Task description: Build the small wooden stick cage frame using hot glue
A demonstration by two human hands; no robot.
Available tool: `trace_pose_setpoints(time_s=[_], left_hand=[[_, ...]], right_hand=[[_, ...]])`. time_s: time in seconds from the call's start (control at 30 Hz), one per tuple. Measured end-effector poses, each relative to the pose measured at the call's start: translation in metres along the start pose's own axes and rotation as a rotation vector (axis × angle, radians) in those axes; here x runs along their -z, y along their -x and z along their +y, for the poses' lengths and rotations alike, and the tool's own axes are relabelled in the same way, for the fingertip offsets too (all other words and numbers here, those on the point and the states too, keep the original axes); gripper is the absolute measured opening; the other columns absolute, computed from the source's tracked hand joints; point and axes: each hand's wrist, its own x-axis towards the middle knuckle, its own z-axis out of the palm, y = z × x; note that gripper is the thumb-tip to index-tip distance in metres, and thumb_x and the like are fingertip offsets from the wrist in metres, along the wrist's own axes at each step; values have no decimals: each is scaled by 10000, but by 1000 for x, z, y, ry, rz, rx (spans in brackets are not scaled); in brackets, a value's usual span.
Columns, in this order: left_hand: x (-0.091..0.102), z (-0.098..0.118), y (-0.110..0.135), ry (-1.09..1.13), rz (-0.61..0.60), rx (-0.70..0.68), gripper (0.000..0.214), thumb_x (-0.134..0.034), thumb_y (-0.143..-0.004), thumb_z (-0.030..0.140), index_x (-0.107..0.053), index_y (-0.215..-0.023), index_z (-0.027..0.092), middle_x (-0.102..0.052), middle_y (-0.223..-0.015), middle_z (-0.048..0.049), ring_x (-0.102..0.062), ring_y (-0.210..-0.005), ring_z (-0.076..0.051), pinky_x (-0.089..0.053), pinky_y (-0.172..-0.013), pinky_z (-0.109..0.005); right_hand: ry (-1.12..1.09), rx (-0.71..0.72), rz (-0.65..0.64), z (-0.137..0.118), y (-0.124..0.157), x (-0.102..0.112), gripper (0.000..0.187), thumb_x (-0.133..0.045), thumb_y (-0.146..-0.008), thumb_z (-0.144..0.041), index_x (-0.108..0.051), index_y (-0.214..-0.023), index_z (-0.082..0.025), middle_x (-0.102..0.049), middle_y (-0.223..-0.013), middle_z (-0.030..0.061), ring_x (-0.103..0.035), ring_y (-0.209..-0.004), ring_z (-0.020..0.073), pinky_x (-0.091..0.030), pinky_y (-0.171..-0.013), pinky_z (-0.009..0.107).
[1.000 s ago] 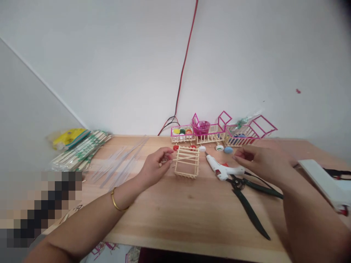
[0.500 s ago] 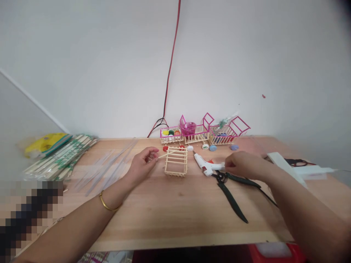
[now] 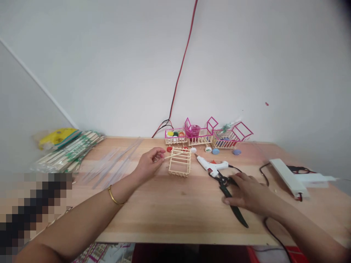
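My left hand (image 3: 148,165) pinches a thin wooden stick (image 3: 172,155) that lies across the top of a small open frame of wooden sticks (image 3: 180,162) standing on the wooden table (image 3: 175,208). My right hand (image 3: 248,191) rests over the handles of black-handled shears (image 3: 231,199), its fingers curled round them. A white glue gun (image 3: 212,166) lies just beyond the shears, between the frame and my right hand.
Pink and natural stick boxes (image 3: 208,133) with bottle caps stand along the wall. Bundles of sticks (image 3: 68,153) and clear glue rods (image 3: 115,162) lie at left. A white power strip (image 3: 286,177) with cables sits at right. A red cable (image 3: 181,69) hangs down the wall.
My right hand has come back from near the glue gun's handle toward me and closed over the shears' handles. My left hand keeps the stick at the frame.
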Motion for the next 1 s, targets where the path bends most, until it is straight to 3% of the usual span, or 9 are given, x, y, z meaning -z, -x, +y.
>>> trace_pose_setpoints(time_s=[0.17,0.23,0.3,0.33,0.4,0.57,0.77,0.9,1.0], left_hand=[[-1,1,1,38,-2,-2,240,-582,-772,220,-586,-1005,163,-619,-840,-25,-576,-760,-127,-428,-686,-233],[-1,2,1,35,-9,-5,229,-579,-776,220,-587,-998,163,-619,-840,-25,-576,-765,-128,-426,-687,-233],[-1,2,2,32,-11,-9,224,-580,-780,224,-588,-996,164,-620,-845,-26,-577,-770,-130,-426,-688,-233],[-2,2,2,33,-8,-11,224,-581,-781,227,-588,-996,165,-619,-849,-25,-577,-772,-130,-427,-691,-235],[-2,1,2,42,-3,-16,227,-586,-781,234,-588,-997,165,-618,-853,-25,-576,-779,-131,-430,-705,-240],[-1,-1,0,22,-8,0,236,-587,-778,233,-587,-1003,162,-624,-860,-28,-577,-788,-135,-431,-716,-247],[2,0,-1,26,18,24,223,-570,-784,236,-591,-995,168,-620,-849,-24,-573,-764,-130,-425,-690,-240],[2,-4,-2,34,16,47,233,-587,-775,251,-590,-994,171,-619,-839,-19,-576,-770,-132,-424,-701,-242],[2,-6,-3,52,13,53,247,-595,-771,267,-587,-998,171,-616,-843,-18,-572,-765,-130,-422,-694,-240]], right_hand=[[-18,134,-31,-12,23,5,719,-703,-610,-405,-549,-1256,-130,-526,-1307,198,-472,-1217,374,-400,-993,457],[-65,160,-52,-11,22,11,676,-700,-629,-398,-569,-1240,-140,-556,-1290,179,-508,-1192,355,-423,-981,422],[-121,149,12,-7,12,17,541,-622,-734,-425,-591,-1209,-168,-618,-1216,144,-588,-1093,314,-475,-906,394],[-130,140,96,-5,3,19,439,-546,-802,-399,-607,-1176,-177,-654,-1145,129,-619,-1029,291,-491,-861,383],[-71,271,331,-1,-18,18,352,-467,-835,-238,-616,-1145,-162,-639,-1162,136,-588,-1062,282,-444,-913,401],[-65,341,351,-3,-64,1,412,-470,-714,-46,-626,-1079,-156,-637,-1155,116,-529,-1091,272,-376,-940,408],[-148,292,364,8,-61,-6,244,-484,-741,-135,-599,-956,-153,-656,-907,104,-583,-841,221,-435,-726,320],[-228,271,358,35,-37,9,170,-439,-802,-247,-548,-919,-191,-603,-727,22,-547,-630,167,-443,-582,274],[-382,188,354,58,-22,24,244,-497,-816,-390,-582,-953,-206,-618,-749,19,-561,-654,176,-466,-599,286]])
